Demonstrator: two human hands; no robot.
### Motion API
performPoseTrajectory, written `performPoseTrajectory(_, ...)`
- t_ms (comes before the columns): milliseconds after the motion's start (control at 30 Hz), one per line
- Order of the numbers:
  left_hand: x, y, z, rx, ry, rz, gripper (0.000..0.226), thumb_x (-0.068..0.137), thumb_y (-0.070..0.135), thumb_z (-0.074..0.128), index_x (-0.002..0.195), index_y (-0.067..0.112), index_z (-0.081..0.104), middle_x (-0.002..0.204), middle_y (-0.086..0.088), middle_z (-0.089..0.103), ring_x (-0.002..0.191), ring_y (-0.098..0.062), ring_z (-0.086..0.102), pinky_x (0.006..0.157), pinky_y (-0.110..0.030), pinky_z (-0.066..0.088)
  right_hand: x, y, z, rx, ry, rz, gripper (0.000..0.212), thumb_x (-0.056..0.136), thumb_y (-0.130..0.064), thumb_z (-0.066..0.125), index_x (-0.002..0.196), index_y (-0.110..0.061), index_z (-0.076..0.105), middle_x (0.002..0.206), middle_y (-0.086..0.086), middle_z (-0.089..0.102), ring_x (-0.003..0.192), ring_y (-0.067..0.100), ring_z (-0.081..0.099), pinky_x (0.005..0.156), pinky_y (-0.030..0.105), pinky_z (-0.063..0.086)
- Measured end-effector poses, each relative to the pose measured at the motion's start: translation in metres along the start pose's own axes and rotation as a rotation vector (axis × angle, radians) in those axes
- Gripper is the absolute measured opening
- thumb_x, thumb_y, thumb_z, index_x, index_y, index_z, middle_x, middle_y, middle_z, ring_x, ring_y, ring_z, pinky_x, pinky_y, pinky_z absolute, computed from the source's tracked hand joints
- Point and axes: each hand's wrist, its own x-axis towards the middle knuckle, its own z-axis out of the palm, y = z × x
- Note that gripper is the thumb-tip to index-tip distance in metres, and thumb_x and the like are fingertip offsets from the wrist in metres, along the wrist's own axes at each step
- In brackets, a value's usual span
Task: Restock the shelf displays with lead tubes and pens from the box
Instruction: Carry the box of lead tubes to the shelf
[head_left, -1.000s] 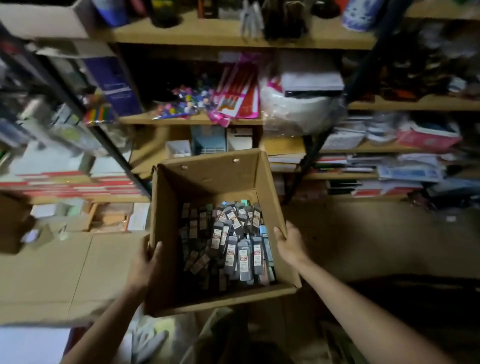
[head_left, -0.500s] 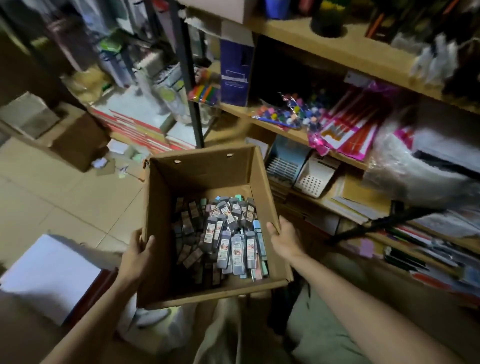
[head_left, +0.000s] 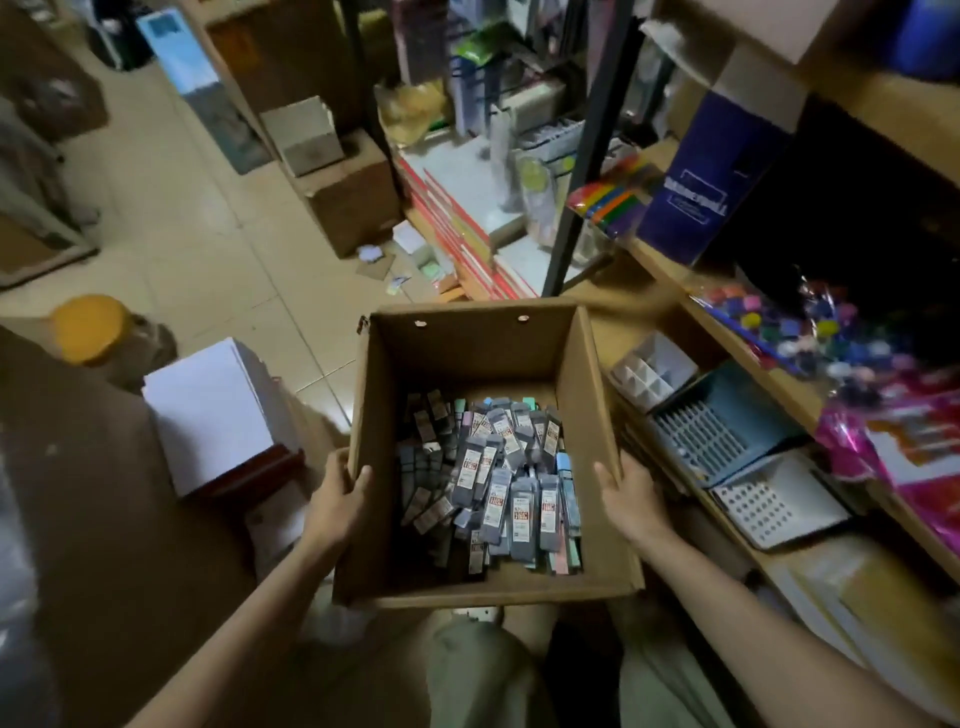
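Note:
An open brown cardboard box (head_left: 467, 353) is held up in front of me over my lap. Its bottom is covered with several flat grey lead tubes (head_left: 498, 473) with red-and-white labels, a few in pastel colours. My left hand (head_left: 337, 501) grips the box's left wall, thumb hooked over the rim. My right hand (head_left: 631, 499) grips the right wall from outside. The wooden shelf (head_left: 737, 338) with displays runs along my right side.
On the shelf sit a blue organiser tray (head_left: 727, 421), a white perforated tray (head_left: 779, 506), coloured beads (head_left: 810, 317) and pink packets (head_left: 914, 447). A black metal post (head_left: 582, 171) stands ahead. Cardboard boxes (head_left: 353, 197) and a white paper stack (head_left: 213, 410) lie on the tiled floor.
My view has swung left while both hands keep carrying the box. The shelf has slid from straight ahead to my right, and the floor aisle now shows on the left.

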Motion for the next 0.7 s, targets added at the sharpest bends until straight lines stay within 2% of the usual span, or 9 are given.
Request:
performPoseTrajectory(100,0.001,-0.016,0.04,-0.026,0.052,-0.056,0.029,0.101,0.026,0.046,0.128,0.02,0.041,0.107,-0.01,0.06,0.084,-0.023,0.06,0.068,-0.037,0.053,0.037,0.023,0.002,-0.034,-0.049,-0.016,0.038,0.101,-0.017,0.047,0.138,-0.008,0.047,0.133,0.013,0.057,0.125,0.03,0.053,0.102,0.039,0.042)
performPoseTrajectory(267,0.011,-0.064,0.107,-0.069,0.143,-0.129,0.031,0.101,0.018,0.045,0.131,0.011,0.041,0.113,-0.012,0.054,0.102,-0.03,0.055,0.09,-0.048,0.049,0.076,0.083,0.025,-0.098,-0.071,-0.049,0.037,0.102,-0.023,0.046,0.137,-0.01,0.049,0.128,0.01,0.061,0.118,0.028,0.058,0.091,0.032,0.044)
performPoseTrajectory(367,0.02,-0.106,0.142,-0.085,0.168,-0.167,0.029,0.101,0.019,0.046,0.128,0.009,0.042,0.112,-0.013,0.054,0.101,-0.031,0.054,0.09,-0.048,0.048,0.093,0.122,0.046,-0.141,-0.073,-0.078,0.045,0.102,-0.026,0.046,0.144,-0.01,0.042,0.133,0.009,0.059,0.12,0.028,0.057,0.091,0.031,0.043)
performPoseTrajectory(433,0.028,-0.137,0.164,-0.096,0.181,-0.189,0.028,0.101,0.021,0.046,0.127,0.012,0.042,0.115,-0.014,0.055,0.101,-0.03,0.054,0.091,-0.051,0.049,0.104,0.148,0.064,-0.15,-0.081,-0.075,0.048,0.102,-0.026,0.045,0.147,-0.01,0.039,0.133,0.01,0.058,0.116,0.026,0.059,0.09,0.032,0.047)
performPoseTrajectory(533,0.046,-0.186,0.198,-0.093,0.178,-0.191,0.031,0.1,0.027,0.046,0.13,0.023,0.041,0.116,-0.01,0.058,0.106,-0.035,0.057,0.093,-0.054,0.048,0.13,0.19,0.096,-0.148,-0.092,-0.102,0.042,0.102,-0.023,0.045,0.142,-0.01,0.046,0.126,0.01,0.063,0.102,0.02,0.063,0.077,0.027,0.048)
performPoseTrajectory(567,0.053,-0.2,0.21,-0.091,0.185,-0.192,0.03,0.1,0.028,0.047,0.13,0.026,0.041,0.114,-0.009,0.059,0.105,-0.035,0.058,0.092,-0.053,0.049,0.14,0.202,0.107,-0.147,-0.097,-0.096,0.041,0.102,-0.023,0.045,0.14,-0.009,0.047,0.125,0.011,0.063,0.102,0.022,0.063,0.078,0.029,0.049)
performPoseTrajectory(633,0.068,-0.227,0.233,-0.091,0.196,-0.202,0.03,0.099,0.032,0.047,0.129,0.03,0.042,0.111,-0.007,0.061,0.102,-0.033,0.059,0.09,-0.05,0.05,0.161,0.229,0.131,-0.153,-0.103,-0.068,0.041,0.102,-0.025,0.045,0.14,-0.01,0.048,0.126,0.012,0.063,0.108,0.028,0.063,0.088,0.04,0.053)
performPoseTrajectory(700,0.085,-0.254,0.256,-0.088,0.219,-0.191,0.03,0.099,0.033,0.047,0.129,0.031,0.043,0.107,-0.003,0.061,0.099,-0.029,0.059,0.087,-0.044,0.05,0.183,0.255,0.156,-0.15,-0.107,-0.051,0.041,0.102,-0.027,0.046,0.139,-0.011,0.048,0.126,0.01,0.062,0.113,0.029,0.06,0.096,0.048,0.05)
